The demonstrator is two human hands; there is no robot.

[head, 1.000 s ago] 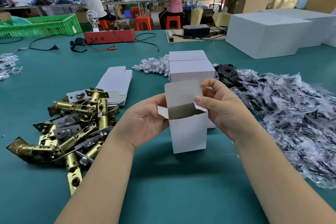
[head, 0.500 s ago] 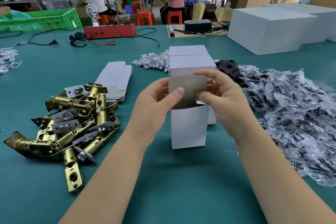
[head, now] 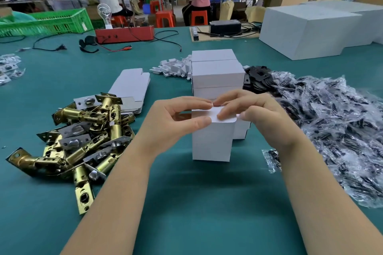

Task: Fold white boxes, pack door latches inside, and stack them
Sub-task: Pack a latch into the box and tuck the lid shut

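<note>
My left hand (head: 178, 118) pinches the top left edge of the small white box (head: 211, 143), which stands upright on the green table (head: 186, 203) right in front of me. My right hand (head: 261, 114) curls over its lid flap (head: 224, 117), fingertips pressing it down. The pile of brass latches (head: 83, 132) lies to the left, the stack of finished boxes (head: 217, 72) just behind, and the bagged parts (head: 335, 126) to the right.

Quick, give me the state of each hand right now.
Left hand: pinching the top flap of the white box.
Right hand: fingers pressing the same flap down.
</note>
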